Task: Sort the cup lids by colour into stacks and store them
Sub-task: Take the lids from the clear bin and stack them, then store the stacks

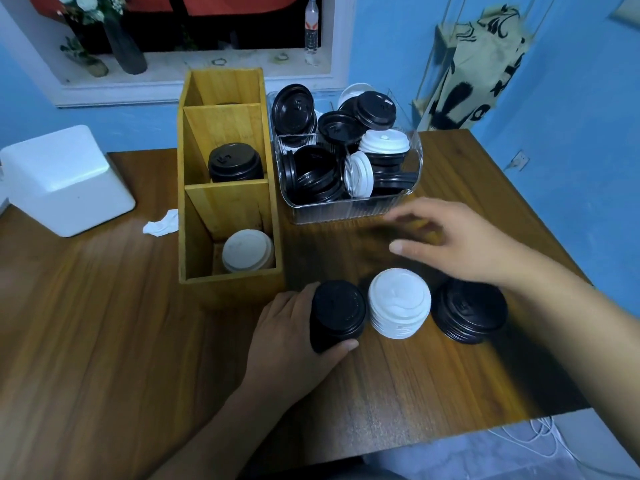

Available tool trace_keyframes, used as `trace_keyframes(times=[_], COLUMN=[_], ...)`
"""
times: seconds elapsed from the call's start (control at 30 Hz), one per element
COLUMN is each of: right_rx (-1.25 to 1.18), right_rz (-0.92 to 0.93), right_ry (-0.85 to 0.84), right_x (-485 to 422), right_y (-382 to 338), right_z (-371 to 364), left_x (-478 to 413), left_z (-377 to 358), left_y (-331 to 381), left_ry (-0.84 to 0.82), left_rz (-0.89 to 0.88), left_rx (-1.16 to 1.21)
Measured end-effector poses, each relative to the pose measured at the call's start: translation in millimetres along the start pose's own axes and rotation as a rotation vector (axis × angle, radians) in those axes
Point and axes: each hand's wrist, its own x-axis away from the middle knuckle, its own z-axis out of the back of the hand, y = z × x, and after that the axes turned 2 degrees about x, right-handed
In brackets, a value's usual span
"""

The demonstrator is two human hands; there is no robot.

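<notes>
Three lid stacks (400, 303) sit on the wooden table (104, 341) by blue walls (571, 98); left hand (294, 337) grips a black one, right hand (460, 244) spread.

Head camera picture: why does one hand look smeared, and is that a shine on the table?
In the head view, the right hand is motion-blurred and throws a dark shadow on the table; the left hand, gripping the black lid stack, looks sharper. Also in the head view, pale glare lies left of the wooden organiser, and the wide-angle lens bends the table edges.
</notes>
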Motion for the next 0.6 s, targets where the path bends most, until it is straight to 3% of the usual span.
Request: trace_keyframes(times=[0.2, 0.43, 0.6], right_rx=[0.200, 0.541, 0.524], right_rz=[-0.208, -0.400, -0.399], right_ry=[0.383, 0.342, 0.273], right_x=[-70.8, -126.5, -135.7], right_y=[24.4, 24.6, 27.1], right_z=[14.1, 18.6, 25.0], left_x=[0.3, -0.2, -1.4], left_z=[-0.7, -0.1, -0.6], left_y=[-1.0, -0.9, -1.8], left_ry=[0.000, 0.001, -0.007], left_rz=[-0.004, -0.013, -0.012], left_rx=[0.016, 0.027, 0.014])
